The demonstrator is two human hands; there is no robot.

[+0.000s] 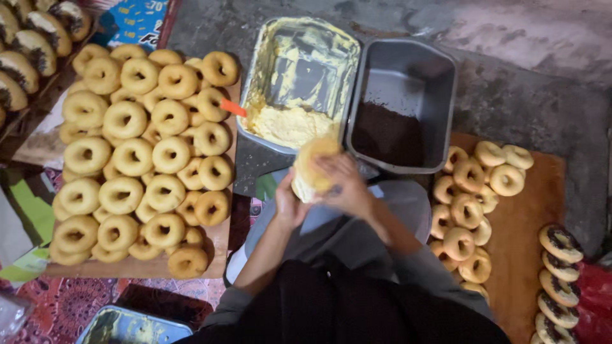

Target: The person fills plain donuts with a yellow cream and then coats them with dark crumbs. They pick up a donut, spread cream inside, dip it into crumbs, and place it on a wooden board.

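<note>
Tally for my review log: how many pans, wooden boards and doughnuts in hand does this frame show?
Pans: 3 (cream pan, dark-sprinkle pan, third pan at bottom edge)
Wooden boards: 2 (left board, right board)
Doughnuts in hand: 1 (doughnut, gripped by left hand, right hand on it)
Total: 6

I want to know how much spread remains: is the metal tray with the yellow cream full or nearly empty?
Partly emptied. The cream tray shows scraped bare metal over its far half; the yellow cream is heaped only at the near end.
</note>
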